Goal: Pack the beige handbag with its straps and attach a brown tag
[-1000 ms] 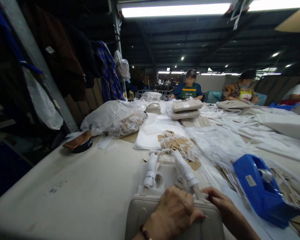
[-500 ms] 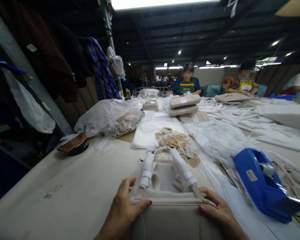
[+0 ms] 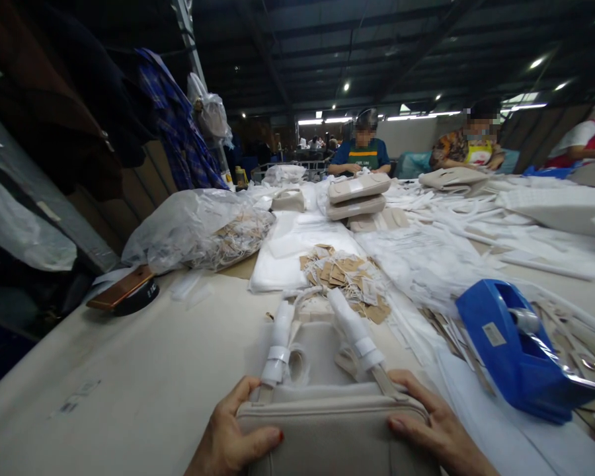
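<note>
- Hands are well apart but both clamped on the same thing: left hand (image 3: pixel 228 430) on one top corner of the bag (image 3: pixel 334 436), right hand (image 3: pixel 436 423) on the other, thumbs on the near face. So the bag sits right between them.
- Main worry imo: the wrapped handle (image 3: pixel 354 330) reaches out past the hands toward the tags (image 3: pixel 344 277). Shove the bag forward and it could plow into that pile, scattering tags or snagging a string.
- The white wrap (image 3: pixel 279 340) ends close to both hands, so a careless rub could drag it loose.
- Bag looks soft to me; an uneven squeeze might crease a corner.
- Fair warning: the fingers go behind the top edge and the bag's bottom is out of frame, so I can't say how firm the grip is or if it's resting on the surface (image 3: pixel 143 383).
- Right of the right hand: a chunky blue dispenser (image 3: pixel 506 357). Swing wide that way and you'd probably bump it.
- Ahead of the hands, past the tags: white sheets (image 3: pixel 272 261), then stacked bags (image 3: pixel 359 188), so sliding straight forward is blocked.
- Ahead and left of the left hand: a clear sack (image 3: pixel 178 231), not really in the way.
</note>
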Motion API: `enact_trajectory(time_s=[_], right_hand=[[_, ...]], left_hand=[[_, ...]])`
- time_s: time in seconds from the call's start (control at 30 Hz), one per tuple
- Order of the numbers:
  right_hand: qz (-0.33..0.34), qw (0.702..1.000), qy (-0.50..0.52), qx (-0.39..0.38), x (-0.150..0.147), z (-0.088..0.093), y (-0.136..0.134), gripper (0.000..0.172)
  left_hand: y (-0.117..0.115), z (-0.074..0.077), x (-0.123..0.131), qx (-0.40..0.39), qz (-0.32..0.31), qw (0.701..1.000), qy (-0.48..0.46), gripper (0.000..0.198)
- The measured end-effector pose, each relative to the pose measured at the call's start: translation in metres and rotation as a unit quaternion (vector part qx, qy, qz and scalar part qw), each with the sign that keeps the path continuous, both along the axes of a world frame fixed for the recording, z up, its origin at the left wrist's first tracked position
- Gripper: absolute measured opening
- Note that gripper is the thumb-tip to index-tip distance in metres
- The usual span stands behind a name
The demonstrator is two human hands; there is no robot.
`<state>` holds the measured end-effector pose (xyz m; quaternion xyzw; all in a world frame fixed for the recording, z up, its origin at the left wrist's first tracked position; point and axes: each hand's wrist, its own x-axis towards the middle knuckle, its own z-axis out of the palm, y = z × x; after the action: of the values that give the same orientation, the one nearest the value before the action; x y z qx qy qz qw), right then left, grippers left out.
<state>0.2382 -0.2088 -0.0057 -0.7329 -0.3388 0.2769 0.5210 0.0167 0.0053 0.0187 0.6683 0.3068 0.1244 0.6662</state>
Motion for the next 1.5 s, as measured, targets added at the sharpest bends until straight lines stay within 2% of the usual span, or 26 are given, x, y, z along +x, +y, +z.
enact_trajectory(time_s=[0.17,0.27,0.33,0.4,0.5,0.63,0.73,0.83,0.9,0.97,1.07,1.13,1.17,1.2,1.23,1.27,1.33,1.37,1.43,1.5], right_hand=[[-0.053,0.994,-0.095,-0.028,0.000,-0.010,0.002,0.035],[-0.038,0.995,-0.073,-0.064,-0.002,-0.007,0.007,0.035],[-0.018,0.995,-0.054,-0.081,-0.003,-0.005,0.011,0.036],[-0.030,0.995,-0.049,-0.077,-0.004,-0.004,0.012,0.038],[-0.054,0.995,-0.048,-0.062,-0.005,-0.004,0.013,0.041],[-0.049,0.996,-0.059,-0.050,-0.009,0.000,0.013,0.040],[-0.058,0.995,-0.061,-0.052,-0.011,0.006,0.014,0.038],[-0.035,0.996,-0.063,-0.062,-0.009,0.007,0.014,0.038],[-0.010,0.995,-0.070,-0.074,-0.006,0.004,0.014,0.040],[0.004,0.993,-0.079,-0.086,-0.004,0.000,0.014,0.041],[-0.003,0.992,-0.085,-0.095,-0.003,-0.003,0.015,0.042],[-0.013,0.993,-0.078,-0.093,-0.005,-0.002,0.015,0.042],[-0.017,0.993,-0.072,-0.091,-0.007,-0.002,0.016,0.041],[-0.021,0.994,-0.066,-0.087,-0.008,0.000,0.017,0.041],[-0.027,0.994,-0.063,-0.084,-0.010,0.001,0.017,0.042],[-0.032,0.994,-0.062,-0.082,-0.011,0.002,0.018,0.042],[-0.039,0.994,-0.057,-0.082,-0.012,0.004,0.019,0.042],[-0.038,0.994,-0.052,-0.087,-0.012,0.005,0.019,0.042],[-0.029,0.992,-0.053,-0.112,-0.012,0.010,0.019,0.040],[-0.041,0.984,-0.084,-0.153,-0.009,0.018,0.021,0.040]], left_hand=[[-0.006,-0.013,0.001,-0.019,0.069,0.997,0.007,0.042],[-0.004,-0.018,0.004,-0.014,0.103,0.994,0.029,0.042],[0.001,-0.017,0.004,0.008,0.086,0.995,0.042,0.043],[0.007,-0.011,0.005,0.053,0.035,0.996,0.066,0.045],[0.015,0.007,0.014,0.139,-0.024,0.984,0.109,0.048],[0.021,0.029,0.047,0.238,0.018,0.949,0.207,0.041],[0.025,0.030,0.070,0.198,0.026,0.956,0.216,0.027],[0.029,0.020,0.076,0.133,0.013,0.975,0.180,0.026],[0.032,0.015,0.074,0.125,0.025,0.977,0.171,0.029],[0.033,0.012,0.071,0.152,0.048,0.972,0.175,0.028],[0.024,0.013,0.069,0.236,0.111,0.945,0.197,0.030],[0.009,0.012,0.071,0.374,0.159,0.899,0.165,0.032],[-0.001,0.011,0.074,0.462,0.162,0.863,0.122,0.030],[-0.012,0.009,0.077,0.547,0.142,0.822,0.073,0.027],[-0.023,0.007,0.082,0.612,0.098,0.784,0.037,0.024],[-0.034,0.005,0.087,0.648,0.034,0.760,0.030,0.023],[-0.052,0.001,0.099,0.645,-0.087,0.753,0.097,0.025],[-0.058,-0.002,0.105,0.631,-0.121,0.753,0.141,0.025],[-0.065,-0.006,0.113,0.612,-0.139,0.754,0.193,0.024],[-0.065,-0.011,0.117,0.613,-0.126,0.757,0.190,0.022]])
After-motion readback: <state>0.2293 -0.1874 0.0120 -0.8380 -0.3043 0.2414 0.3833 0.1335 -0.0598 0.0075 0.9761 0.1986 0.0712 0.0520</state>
